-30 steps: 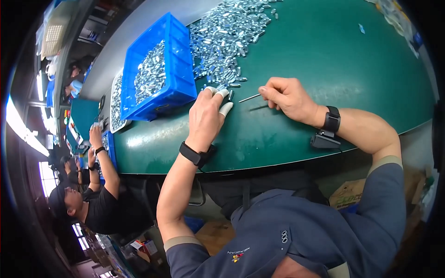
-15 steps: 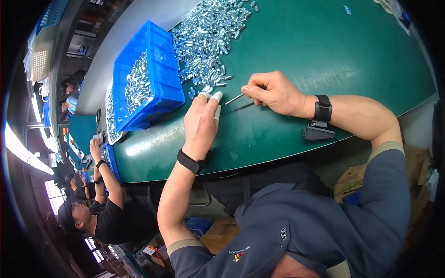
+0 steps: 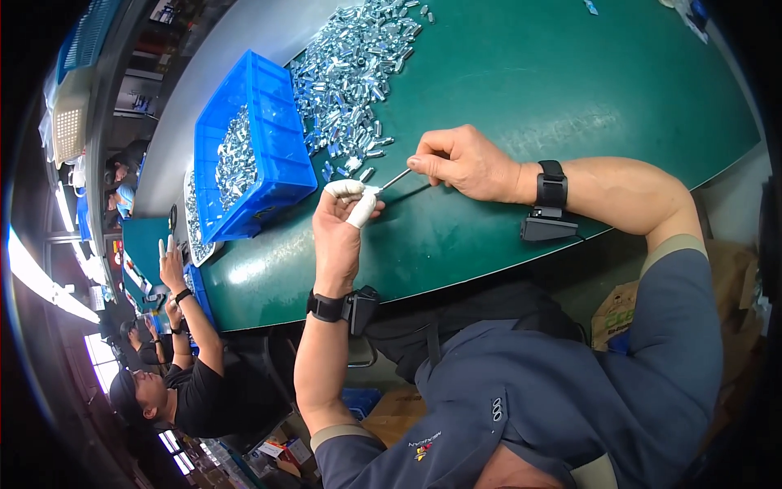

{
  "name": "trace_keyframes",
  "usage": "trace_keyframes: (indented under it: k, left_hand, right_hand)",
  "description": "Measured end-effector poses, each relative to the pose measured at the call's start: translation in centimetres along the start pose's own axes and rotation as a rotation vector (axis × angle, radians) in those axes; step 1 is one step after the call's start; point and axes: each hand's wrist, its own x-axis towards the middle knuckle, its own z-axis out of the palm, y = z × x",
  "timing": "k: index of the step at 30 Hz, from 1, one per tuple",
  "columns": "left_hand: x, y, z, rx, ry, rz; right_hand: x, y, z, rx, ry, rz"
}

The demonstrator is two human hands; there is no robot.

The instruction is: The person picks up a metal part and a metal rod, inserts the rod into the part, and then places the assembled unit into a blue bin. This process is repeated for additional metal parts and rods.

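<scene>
My left hand (image 3: 338, 240), with white finger covers on its thumb and forefinger, is closed in a pinch on a small shiny metal part, mostly hidden by the fingertips. In my right hand (image 3: 472, 167) is a thin metal rod (image 3: 397, 178), gripped between thumb and curled fingers. Its far tip meets the pinched part at the left fingertips; whether it sits inside the part I cannot tell. Just beyond the left hand, a heap of small silvery metal parts (image 3: 350, 69) spreads over the green table (image 3: 554, 106).
Left of the heap stands a tilted blue bin (image 3: 285, 138) holding similar parts, with a pale tray (image 3: 192, 220) of parts beside it. A co-worker (image 3: 199, 399) in black sits farther left with hands raised. A small blue scrap (image 3: 590, 7) lies at the table's far side.
My left hand has drawn back from the heap's edge and turned, now pinching a small part. The right hand has shifted slightly left, bringing the rod's tip to it.
</scene>
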Motion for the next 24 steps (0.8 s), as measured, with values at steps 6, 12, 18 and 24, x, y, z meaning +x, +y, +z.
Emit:
trace_keyframes:
  k: [6, 12, 18, 24]
  left_hand:
    - [-0.3, -0.9, 1.6, -0.245, 0.011, -0.021]
    - [-0.8, -1.6, 3.4, -0.368, -0.035, -0.044]
    - [-1.2, -0.9, 3.3, -0.237, -0.009, 0.02]
    - [0.6, 3.9, -4.0, 0.407, 0.251, 0.622]
  right_hand:
    - [0.0, -0.1, -0.1, 0.064, 0.001, 0.047]
    - [-0.3, -0.6, -0.2, 0.011, -0.069, 0.068]
    - [-0.2, 0.0, 0.1, -0.061, -0.144, -0.019]
    - [0.0, -0.4, -0.2, 0.103, 0.003, 0.041]
